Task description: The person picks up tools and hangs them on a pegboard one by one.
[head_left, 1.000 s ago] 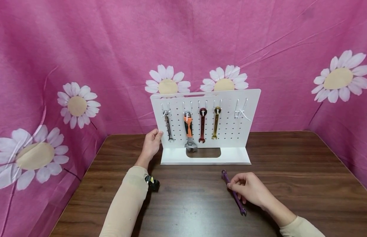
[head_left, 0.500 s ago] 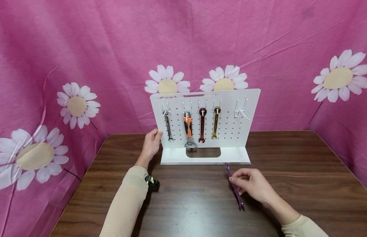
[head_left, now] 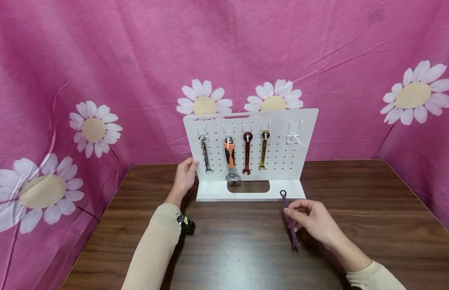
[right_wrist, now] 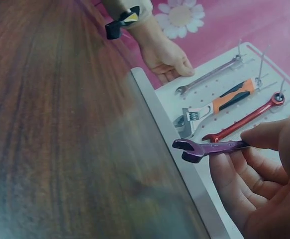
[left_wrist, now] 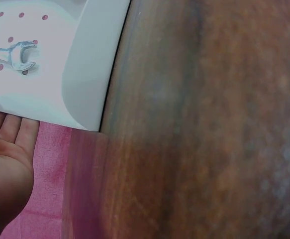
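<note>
My right hand [head_left: 315, 221] pinches a purple combination wrench [head_left: 291, 226] between thumb and fingers, its ring end up over the pegboard's base. In the right wrist view the wrench's open end [right_wrist: 192, 150] points out past my fingers. My left hand [head_left: 186, 177] grips the left edge of the white pegboard [head_left: 282, 161], fingers behind it in the left wrist view. On hooks hang a silver wrench [head_left: 206, 157], an orange-handled adjustable wrench [head_left: 230, 155], a red wrench [head_left: 247, 155] and a gold wrench [head_left: 263, 153]. The right-hand hook [head_left: 293, 138] carries no tool.
The pegboard stands on a brown wooden table [head_left: 231, 249], with a cutout in its white base [head_left: 213, 195]. Behind and at both sides hangs a pink cloth [head_left: 224, 48] with white daisies. A black wrist camera [head_left: 186, 224] sits on the left sleeve.
My right hand has carried the purple wrench forward and slightly right, from over the table until its ring end overlaps the pegboard's base. My left hand stays on the board's edge.
</note>
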Demonstrator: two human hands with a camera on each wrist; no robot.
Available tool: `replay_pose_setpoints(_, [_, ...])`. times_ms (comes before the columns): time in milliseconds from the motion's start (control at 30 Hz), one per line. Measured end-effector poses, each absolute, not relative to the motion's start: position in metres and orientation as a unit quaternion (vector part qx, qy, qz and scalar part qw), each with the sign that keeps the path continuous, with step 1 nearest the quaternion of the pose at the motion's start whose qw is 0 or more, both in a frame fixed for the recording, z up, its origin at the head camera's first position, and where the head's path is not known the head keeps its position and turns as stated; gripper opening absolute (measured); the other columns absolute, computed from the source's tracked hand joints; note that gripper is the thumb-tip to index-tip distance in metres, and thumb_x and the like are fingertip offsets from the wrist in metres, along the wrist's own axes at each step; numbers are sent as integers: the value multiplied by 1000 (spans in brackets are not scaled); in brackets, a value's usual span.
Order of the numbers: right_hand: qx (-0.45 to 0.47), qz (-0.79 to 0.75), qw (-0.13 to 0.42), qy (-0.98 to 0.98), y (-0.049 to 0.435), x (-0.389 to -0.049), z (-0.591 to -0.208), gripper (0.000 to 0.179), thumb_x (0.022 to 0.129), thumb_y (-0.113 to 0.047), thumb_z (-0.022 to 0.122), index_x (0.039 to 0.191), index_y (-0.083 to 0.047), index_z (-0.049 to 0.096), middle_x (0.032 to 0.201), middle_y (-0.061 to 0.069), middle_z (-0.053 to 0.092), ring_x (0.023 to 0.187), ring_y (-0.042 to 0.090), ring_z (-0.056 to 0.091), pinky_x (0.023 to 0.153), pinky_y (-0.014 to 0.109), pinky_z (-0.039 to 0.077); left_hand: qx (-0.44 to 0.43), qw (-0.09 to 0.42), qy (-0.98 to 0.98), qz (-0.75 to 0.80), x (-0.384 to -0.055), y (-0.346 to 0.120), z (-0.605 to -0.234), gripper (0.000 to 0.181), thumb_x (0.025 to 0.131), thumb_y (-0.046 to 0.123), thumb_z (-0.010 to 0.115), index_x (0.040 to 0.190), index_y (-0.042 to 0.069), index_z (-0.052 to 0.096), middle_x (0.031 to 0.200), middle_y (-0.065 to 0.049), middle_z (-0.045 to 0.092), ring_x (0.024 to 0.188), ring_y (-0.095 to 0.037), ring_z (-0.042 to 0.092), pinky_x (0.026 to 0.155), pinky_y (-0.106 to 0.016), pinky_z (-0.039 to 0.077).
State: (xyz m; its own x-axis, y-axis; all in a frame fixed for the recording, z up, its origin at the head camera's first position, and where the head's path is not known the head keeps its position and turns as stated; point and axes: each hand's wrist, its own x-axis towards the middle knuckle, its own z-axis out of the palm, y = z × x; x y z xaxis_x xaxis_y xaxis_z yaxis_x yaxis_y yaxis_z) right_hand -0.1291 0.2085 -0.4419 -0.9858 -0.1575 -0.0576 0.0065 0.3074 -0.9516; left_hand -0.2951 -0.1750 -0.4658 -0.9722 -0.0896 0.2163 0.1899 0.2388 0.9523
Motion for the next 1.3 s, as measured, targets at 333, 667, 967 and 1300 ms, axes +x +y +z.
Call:
replay_pose_setpoints(333, [-51,-601,34,797,210,-133,-436,23,105,-9,70,109,13,68,79,-1,73,61,15,68,61,34,63,-23,106,-780,-616,-296,-175,-466,29,112,11,58,95,-12,62,77,-16,60,75,-18,52,65,-22,47])
replay_pose_setpoints(667, [-65,-595,-9,801,207,-137,-422,22,105,-7,69,109,15,67,77,-2,73,60,13,68,59,34,63,-29,106,-782,-614,-296,-177,-467,30,112,11,58,92,-11,60,71,-9,52,74,-19,50,71,-29,52])
replay_pose_setpoints(967, [-35,-577,-40,815,206,-140,-415,20,104,-9,72,110,9,70,78,-7,72,60,13,67,59,33,63,-38,113,-779,-615,-297,-177,-468,30,112,9,58,87,-8,59,70,-3,52,72,-16,52,70,-27,52])
replay_pose_setpoints(1300, [-22,-571,-71,817,208,-142,-410,21,104,-12,72,112,8,71,77,-14,70,64,7,67,60,28,63,-34,113,-774,-623,-296,-175,-467,26,111,7,59,93,-12,63,70,0,57,71,-13,53,70,-25,53])
